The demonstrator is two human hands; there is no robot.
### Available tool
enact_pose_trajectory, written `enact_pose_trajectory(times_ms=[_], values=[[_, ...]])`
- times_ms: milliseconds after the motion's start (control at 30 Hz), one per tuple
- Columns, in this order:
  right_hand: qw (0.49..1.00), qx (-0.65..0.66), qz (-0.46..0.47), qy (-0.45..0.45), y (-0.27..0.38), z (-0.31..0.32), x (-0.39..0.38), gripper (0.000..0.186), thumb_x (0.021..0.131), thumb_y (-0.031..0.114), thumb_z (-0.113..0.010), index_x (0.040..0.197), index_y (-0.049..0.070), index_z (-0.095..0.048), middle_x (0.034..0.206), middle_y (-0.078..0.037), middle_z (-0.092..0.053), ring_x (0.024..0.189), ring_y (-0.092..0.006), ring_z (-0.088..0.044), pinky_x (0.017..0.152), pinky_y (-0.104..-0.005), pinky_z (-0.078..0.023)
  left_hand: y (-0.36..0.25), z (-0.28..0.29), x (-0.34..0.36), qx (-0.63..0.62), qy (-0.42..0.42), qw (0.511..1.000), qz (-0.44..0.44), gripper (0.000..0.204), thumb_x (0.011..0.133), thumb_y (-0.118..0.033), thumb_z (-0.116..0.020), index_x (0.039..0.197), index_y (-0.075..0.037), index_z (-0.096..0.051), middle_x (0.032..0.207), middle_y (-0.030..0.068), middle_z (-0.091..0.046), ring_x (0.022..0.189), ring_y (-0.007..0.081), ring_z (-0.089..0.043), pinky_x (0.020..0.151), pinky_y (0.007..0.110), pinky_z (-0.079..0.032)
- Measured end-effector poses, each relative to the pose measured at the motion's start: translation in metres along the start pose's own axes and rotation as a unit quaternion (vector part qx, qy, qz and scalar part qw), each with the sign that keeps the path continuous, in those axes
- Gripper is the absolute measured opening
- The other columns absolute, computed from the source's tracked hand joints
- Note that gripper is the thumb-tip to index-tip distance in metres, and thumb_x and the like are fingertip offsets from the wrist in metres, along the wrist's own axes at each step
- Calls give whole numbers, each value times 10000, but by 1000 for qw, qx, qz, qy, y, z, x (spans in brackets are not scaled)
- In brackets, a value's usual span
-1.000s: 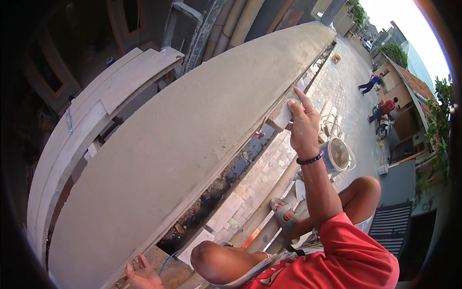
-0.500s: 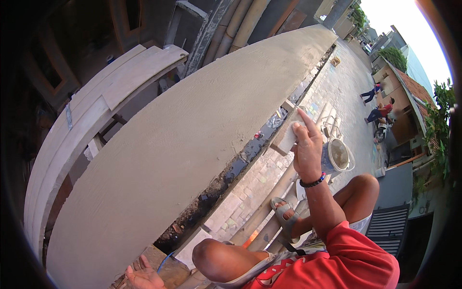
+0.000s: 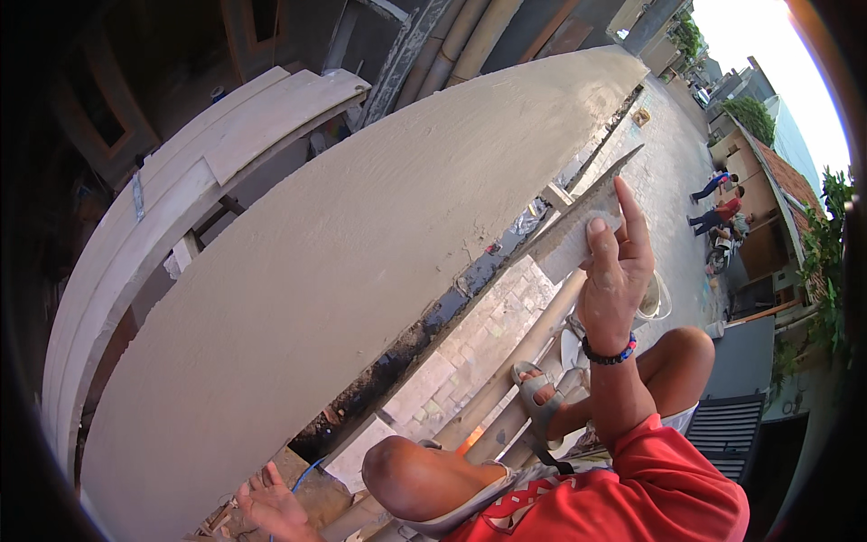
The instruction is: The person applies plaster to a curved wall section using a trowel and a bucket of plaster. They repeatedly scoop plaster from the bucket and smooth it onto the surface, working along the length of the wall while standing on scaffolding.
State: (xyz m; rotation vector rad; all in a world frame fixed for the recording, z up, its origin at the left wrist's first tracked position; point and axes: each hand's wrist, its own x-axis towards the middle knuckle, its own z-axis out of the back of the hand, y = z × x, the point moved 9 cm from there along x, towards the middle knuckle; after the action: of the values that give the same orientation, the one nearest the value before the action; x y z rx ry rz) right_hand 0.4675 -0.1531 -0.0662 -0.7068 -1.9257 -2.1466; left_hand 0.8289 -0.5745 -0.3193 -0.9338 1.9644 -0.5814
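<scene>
My right hand (image 3: 619,285) is raised over the strip of paving, thumb and fingers gripping a flat, thin board smeared with cement (image 3: 573,237). The board is tilted, with one long edge toward me and its far tip narrowing from this angle. It is held apart from the wide, wet-looking grey cement surface (image 3: 298,271), which bears faint smoothing marks. Low at the left, my left hand (image 3: 274,508) has its palm up and fingers spread, holding nothing. It is beside the near end of the cement surface, close to a thin blue cord (image 3: 308,473).
A dark, wet gutter (image 3: 442,312) runs along the cement edge. Bamboo poles (image 3: 495,397) lie under my feet. A pale bucket (image 3: 654,298) stands partly behind my right hand. Pale boards (image 3: 181,167) lie beyond the cement. Several people (image 3: 720,210) are near a motorbike down the lane.
My right hand has turned the board, so it now appears longer and more edge-on. The hand has shifted slightly right in view and covers more of the bucket. My left hand stays open.
</scene>
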Motion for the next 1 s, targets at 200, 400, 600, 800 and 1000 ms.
enact_pose_trajectory(times_ms=[200, 400, 600, 800, 1000], values=[[975, -137, 143, 99, 8, -66, -65, 557, 821, -73, -602, 1362, -28, -480, 975, -128, -570, 872, -143, -567, 707, -250, -490, 2, -2, -3, 0, -6, 1000, -17, 470, 831, -204, -620, 1222, -18, -438, 1246, 168, -460, 1129, 281, -459, 1014, 429, -440], [990, -84, 88, 78, 1, -33, -58, 530, 854, -43, -596, 1368, -20, -468, 1087, -105, -570, 904, -136, -605, 697, -235, -576, -2, -8, -12, -9, -13, 1000, -12, 508, 863, -227, -595, 1282, -12, -404, 1312, 170, -383, 1142, 303, -471, 996, 404, -455], [952, -172, 223, 124, 35, -78, -80, 586, 775, -18, -652, 1344, 15, -517, 810, -111, -471, 639, -188, -450, 564, -305, -406, 3, -13, -10, 6, 12, 1000, -2, 588, 856, -243, -607, 1325, 11, -358, 1350, 184, -331, 1147, 317, -467, 1014, 402, -444], [944, -221, 120, 214, 25, -10, -68, 466, 862, 50, -616, 1318, 3, -532, 939, -112, -553, 763, -196, -542, 663, -304, -456, -1, -13, -15, -11, 15, 1000, -12, 565, 869, -197, -594, 1331, 18, -352, 1340, 189, -344, 1127, 316, -483, 1019, 401, -440], [851, -342, 248, 314, 124, -23, 23, 374, 903, 58, -527, 1271, 0, -561, 912, -130, -577, 745, -237, -580, 696, -332, -474, 0, -8, -11, -46, 9, 999, -9, 482, 868, -192, -601, 1253, 22, -404, 1245, 162, -421, 1112, 314, -499, 1020, 412, -443]])
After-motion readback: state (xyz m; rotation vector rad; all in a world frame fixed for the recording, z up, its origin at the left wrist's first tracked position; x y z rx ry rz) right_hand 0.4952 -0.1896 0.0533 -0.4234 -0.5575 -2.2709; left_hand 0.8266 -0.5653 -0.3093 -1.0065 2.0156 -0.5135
